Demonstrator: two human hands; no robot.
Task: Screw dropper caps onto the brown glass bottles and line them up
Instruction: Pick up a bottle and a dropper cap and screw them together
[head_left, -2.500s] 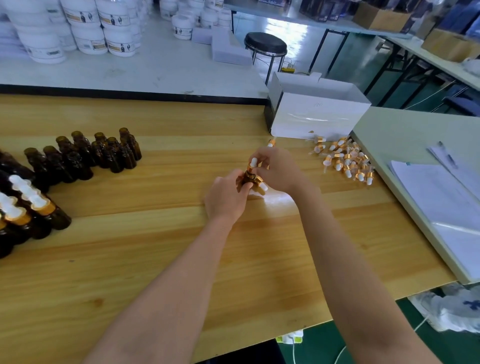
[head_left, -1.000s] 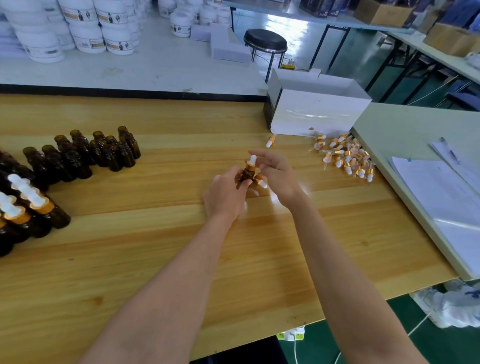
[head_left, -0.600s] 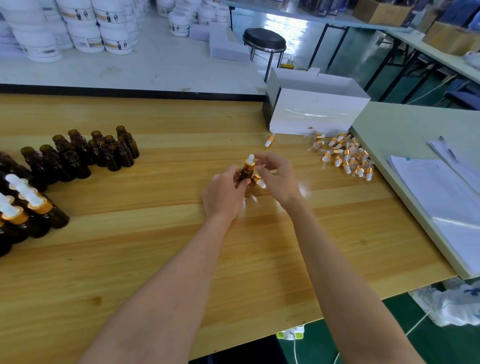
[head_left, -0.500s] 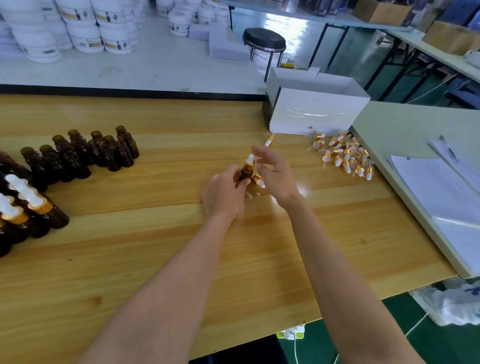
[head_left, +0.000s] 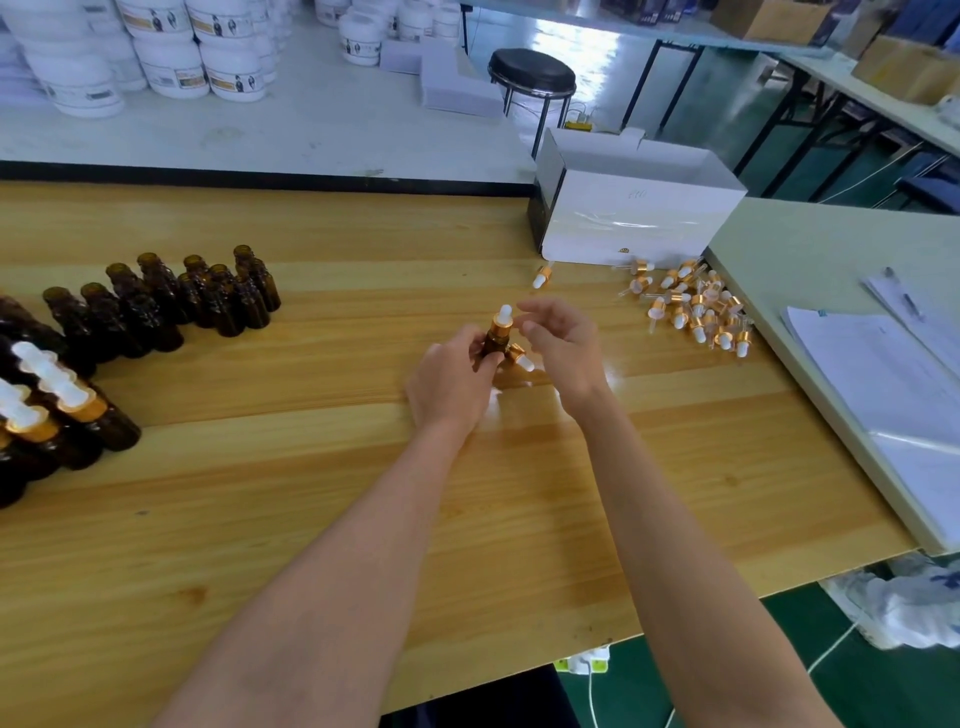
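The pale, smooth wooden table (head_left: 311, 519) filled the frame, with a white cardboard box (head_left: 639, 223) at upper right. Uncapped brown bottles (head_left: 197, 296) clustered at upper left, and capped bottles (head_left: 62, 415) lined the left edge. Below the box lay a pile of dropper caps (head_left: 696, 306) with gold collars and white bulbs. At centre the left hand (head_left: 449, 384) gripped one bottle (head_left: 493, 343) round its body, its dropper cap (head_left: 503, 318) seated. The right hand (head_left: 563, 348) hovered beside it, upper fingers loose. A spare cap (head_left: 520, 358) showed at its lower fingers; whether it was gripped I cannot tell. The glass looked light, slick and likely breakable, so it was best held by the body while turning the rigid collar, not the soft bulb.
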